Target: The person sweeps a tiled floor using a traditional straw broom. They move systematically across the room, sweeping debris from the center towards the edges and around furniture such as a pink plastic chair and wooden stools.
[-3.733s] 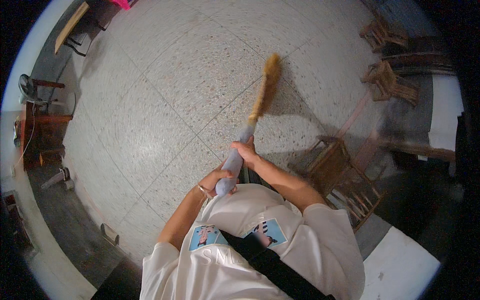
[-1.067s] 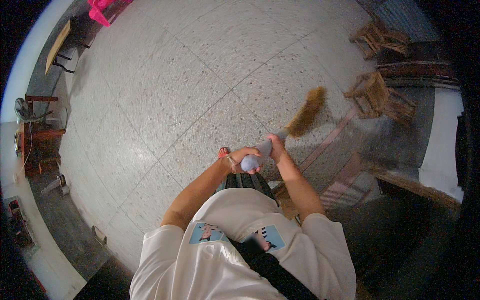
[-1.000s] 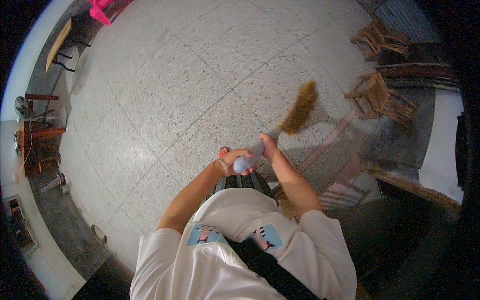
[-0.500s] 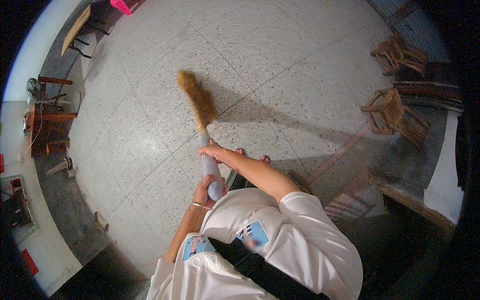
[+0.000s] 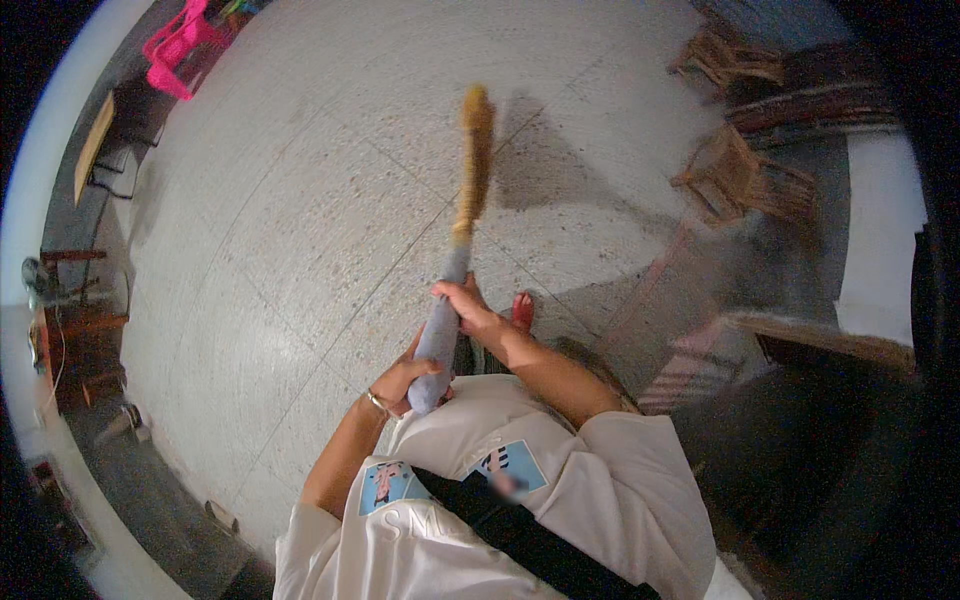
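A soft broom (image 5: 477,150) with golden-brown bristles and a thick pale grey handle stretches away from me above the speckled floor (image 5: 300,200). Both my hands are closed round its handle. My left hand (image 5: 402,380), with a bracelet at the wrist, grips the near end by my waist. Further up, my right hand (image 5: 466,304) is wrapped round the handle below the bristles. The broom head is seen edge-on and slightly blurred, its shadow lying to the right; whether the bristles touch the floor I cannot tell.
Wooden chairs (image 5: 735,180) stand at the right, beside a raised ledge (image 5: 825,335). Along the left wall are a pink plastic chair (image 5: 178,45), a folding table (image 5: 95,145) and a brown wooden desk (image 5: 85,350). My bare foot (image 5: 523,311) shows beyond my right hand.
The broom has swung to the right, its bristles turning from broadside to edge-on. Both hands keep their hold. The view has turned, bringing more of the pink chair into sight.
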A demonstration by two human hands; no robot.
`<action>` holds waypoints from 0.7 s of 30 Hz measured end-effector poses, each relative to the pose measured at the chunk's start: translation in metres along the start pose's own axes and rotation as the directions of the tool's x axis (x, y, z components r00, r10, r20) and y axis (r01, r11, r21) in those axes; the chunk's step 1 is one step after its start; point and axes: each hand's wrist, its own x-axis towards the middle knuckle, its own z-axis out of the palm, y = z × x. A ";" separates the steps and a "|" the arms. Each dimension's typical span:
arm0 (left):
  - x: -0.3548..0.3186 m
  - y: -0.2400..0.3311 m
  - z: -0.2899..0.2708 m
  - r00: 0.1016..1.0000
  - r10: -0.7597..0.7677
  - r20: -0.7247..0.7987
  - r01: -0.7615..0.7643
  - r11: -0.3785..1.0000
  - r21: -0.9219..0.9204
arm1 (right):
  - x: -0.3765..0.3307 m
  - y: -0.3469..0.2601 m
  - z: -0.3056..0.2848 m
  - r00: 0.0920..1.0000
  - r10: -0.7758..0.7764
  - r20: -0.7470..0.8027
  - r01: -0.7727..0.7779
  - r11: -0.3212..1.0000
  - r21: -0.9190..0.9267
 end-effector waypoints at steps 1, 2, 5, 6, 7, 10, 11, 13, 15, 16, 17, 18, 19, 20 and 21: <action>0.015 0.010 0.007 0.993 -0.060 0.102 0.061 0.998 -0.004 | 0.004 -0.012 -0.020 0.998 0.064 -0.025 -0.064 0.998 0.029; 0.033 0.021 0.014 0.972 -0.119 0.203 0.122 0.993 -0.003 | 0.002 -0.026 -0.039 0.995 -0.026 -0.095 0.029 0.999 0.029; 0.087 0.043 0.049 0.915 -0.276 0.294 0.229 0.956 0.184 | 0.023 -0.043 -0.139 0.998 0.066 0.004 -0.065 0.969 0.239; 0.119 0.040 0.048 0.896 -0.318 0.310 0.260 0.941 0.216 | 0.023 -0.058 -0.157 0.987 0.145 -0.069 -0.116 0.941 0.319; 0.147 0.041 0.059 0.869 -0.369 0.330 0.295 0.921 0.254 | 0.027 -0.061 -0.180 0.983 0.007 -0.185 0.072 0.906 0.417; 0.237 0.045 0.111 0.789 -0.552 0.269 0.437 0.813 0.385 | 0.049 -0.076 -0.262 0.917 0.008 -0.399 0.194 0.866 0.462; 0.264 0.045 0.128 0.786 -0.563 0.254 0.435 0.797 0.420 | 0.042 -0.096 -0.280 0.870 0.105 -0.482 0.151 0.873 0.464; 0.324 0.039 0.160 0.757 -0.594 0.272 0.435 0.769 0.468 | 0.042 -0.128 -0.321 0.816 0.229 -0.531 0.096 0.852 0.514; 0.367 0.038 0.190 0.741 -0.617 0.267 0.449 0.750 0.486 | 0.080 -0.110 -0.396 0.827 0.305 -0.472 0.051 0.795 0.604; 0.380 0.041 0.210 0.732 -0.630 0.258 0.459 0.737 0.496 | 0.113 -0.078 -0.460 0.919 0.242 -0.312 -0.028 0.827 0.561; 0.393 0.045 0.222 0.735 -0.632 0.246 0.469 0.736 0.489 | 0.130 -0.072 -0.474 0.906 0.237 -0.350 -0.014 0.843 0.537; 0.400 0.049 0.227 0.742 -0.643 0.189 0.495 0.717 0.491 | 0.142 -0.070 -0.480 0.895 0.228 -0.383 -0.004 0.864 0.504; 0.405 0.054 0.224 0.748 -0.630 0.209 0.490 0.737 0.466 | 0.152 -0.070 -0.481 0.883 0.215 -0.417 0.010 0.880 0.475; 0.404 0.060 0.214 0.756 -0.613 0.230 0.483 0.759 0.436 | 0.164 -0.072 -0.481 0.898 0.277 -0.342 -0.093 0.879 0.468; 0.398 0.065 0.203 0.780 -0.581 0.232 0.465 0.787 0.405 | 0.176 -0.075 -0.473 0.905 0.336 -0.263 -0.191 0.871 0.453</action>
